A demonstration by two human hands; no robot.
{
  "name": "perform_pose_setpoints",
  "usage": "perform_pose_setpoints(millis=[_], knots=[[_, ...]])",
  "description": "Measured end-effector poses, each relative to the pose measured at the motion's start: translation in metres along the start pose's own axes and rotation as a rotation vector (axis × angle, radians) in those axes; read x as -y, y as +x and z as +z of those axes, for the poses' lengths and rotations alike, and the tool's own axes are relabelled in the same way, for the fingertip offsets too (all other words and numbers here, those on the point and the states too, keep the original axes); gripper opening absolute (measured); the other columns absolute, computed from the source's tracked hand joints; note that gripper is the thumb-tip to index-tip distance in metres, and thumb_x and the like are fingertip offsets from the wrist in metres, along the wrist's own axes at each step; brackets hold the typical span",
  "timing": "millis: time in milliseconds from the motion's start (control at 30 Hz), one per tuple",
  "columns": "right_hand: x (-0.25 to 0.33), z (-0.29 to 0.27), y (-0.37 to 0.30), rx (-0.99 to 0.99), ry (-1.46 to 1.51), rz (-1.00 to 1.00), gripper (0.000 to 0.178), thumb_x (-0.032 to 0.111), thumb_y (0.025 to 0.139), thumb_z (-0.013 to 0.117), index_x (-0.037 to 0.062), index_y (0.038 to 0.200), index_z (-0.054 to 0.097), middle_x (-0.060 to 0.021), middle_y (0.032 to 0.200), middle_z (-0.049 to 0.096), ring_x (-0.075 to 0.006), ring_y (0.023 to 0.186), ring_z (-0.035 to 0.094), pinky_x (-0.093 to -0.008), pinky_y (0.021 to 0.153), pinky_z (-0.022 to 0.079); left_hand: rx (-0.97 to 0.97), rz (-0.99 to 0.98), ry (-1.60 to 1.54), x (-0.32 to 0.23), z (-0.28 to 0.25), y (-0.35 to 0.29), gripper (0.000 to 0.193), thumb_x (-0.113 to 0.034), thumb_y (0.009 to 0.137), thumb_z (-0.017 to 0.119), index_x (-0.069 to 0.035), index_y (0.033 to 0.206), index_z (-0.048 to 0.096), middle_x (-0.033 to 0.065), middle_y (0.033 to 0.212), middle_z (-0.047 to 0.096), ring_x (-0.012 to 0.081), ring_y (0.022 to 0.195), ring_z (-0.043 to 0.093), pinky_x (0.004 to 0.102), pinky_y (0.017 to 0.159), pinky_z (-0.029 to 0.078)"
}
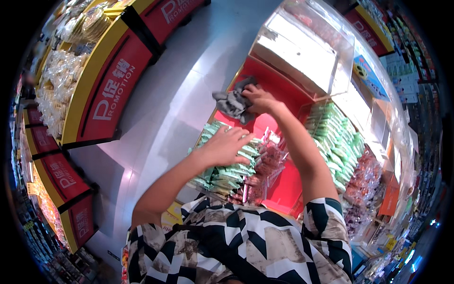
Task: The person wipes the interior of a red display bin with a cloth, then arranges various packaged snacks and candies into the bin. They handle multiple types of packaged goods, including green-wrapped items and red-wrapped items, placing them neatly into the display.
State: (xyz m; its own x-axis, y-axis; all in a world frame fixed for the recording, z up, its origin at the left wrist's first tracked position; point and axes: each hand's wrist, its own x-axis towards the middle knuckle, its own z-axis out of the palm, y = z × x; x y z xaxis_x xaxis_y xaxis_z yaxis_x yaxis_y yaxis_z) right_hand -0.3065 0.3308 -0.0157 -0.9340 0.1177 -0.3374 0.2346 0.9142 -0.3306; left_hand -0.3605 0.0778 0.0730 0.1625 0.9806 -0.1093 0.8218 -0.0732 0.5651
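My right hand (260, 98) grips a grey and black patterned cloth (233, 104) at the far left corner of a red display surface (274, 80). Part of the cloth hangs over the edge there. Closer to me, my left hand (224, 147) rests with fingers spread on a stack of green packets (208, 176). Beside that stack, to its right, lie pinkish-red clear packets (267, 165).
Right of my right arm stand more green packets (333, 142) and reddish bags (364, 175). White cartons (298, 49) sit at the far end. Across the grey aisle floor (175, 104), red and yellow display bins (109, 90) hold clear-wrapped goods.
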Motion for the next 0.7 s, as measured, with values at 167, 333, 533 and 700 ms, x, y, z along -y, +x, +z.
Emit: perform_pose_setpoints(millis=[167, 333, 533, 700], knots=[[-0.055, -0.008, -0.037, 0.107, -0.14, 0.449, 0.059, 0.017, 0.075, 0.062, 0.0167, 0.133, 0.047, -0.0129, 0.145, 0.038, -0.0369, 0.121, 0.051, -0.0445, 0.099, 0.047, 0.292, -0.029, -0.121, 0.016, -0.025, 0.058, 0.055, -0.053, 0.094, 0.048, -0.006, 0.117, 0.063, 0.016, 0.111, 0.065, 0.0313, 0.108, 0.059, 0.0426, 0.093, 0.043], [-0.064, 0.017, -0.043, -0.028, -0.073, 0.544, 0.056, 0.015, 0.08, 0.056, 0.0158, 0.134, 0.045, -0.0134, 0.142, 0.039, -0.0399, 0.123, 0.049, -0.0492, 0.101, 0.045, 0.535, 0.023, -0.319, 0.044, 0.021, 0.15, 0.037, -0.035, 0.094, 0.053, -0.005, 0.109, 0.066, 0.0173, 0.093, 0.07, 0.0315, 0.095, 0.066, 0.0428, 0.08, 0.051], [-0.064, 0.017, -0.042, -0.032, -0.032, 0.573, 0.052, 0.014, 0.082, 0.054, 0.0171, 0.134, 0.046, -0.012, 0.142, 0.039, -0.0391, 0.122, 0.049, -0.0497, 0.1, 0.044, 0.538, 0.023, 0.139, 0.027, 0.093, 0.198, 0.05, -0.029, 0.074, 0.075, -0.004, 0.115, 0.062, 0.0179, 0.11, 0.066, 0.0301, 0.102, 0.065, 0.0437, 0.083, 0.052], [-0.06, 0.014, -0.042, -0.048, -0.001, 0.592, 0.057, 0.008, 0.077, 0.055, 0.0159, 0.133, 0.045, -0.0125, 0.138, 0.04, -0.0394, 0.12, 0.05, -0.048, 0.098, 0.046, 0.343, 0.201, 0.304, 0.007, 0.104, 0.194, 0.039, -0.025, 0.06, 0.082, -0.004, 0.091, 0.07, 0.0158, 0.118, 0.062, 0.0295, 0.098, 0.064, 0.0405, 0.082, 0.054]])
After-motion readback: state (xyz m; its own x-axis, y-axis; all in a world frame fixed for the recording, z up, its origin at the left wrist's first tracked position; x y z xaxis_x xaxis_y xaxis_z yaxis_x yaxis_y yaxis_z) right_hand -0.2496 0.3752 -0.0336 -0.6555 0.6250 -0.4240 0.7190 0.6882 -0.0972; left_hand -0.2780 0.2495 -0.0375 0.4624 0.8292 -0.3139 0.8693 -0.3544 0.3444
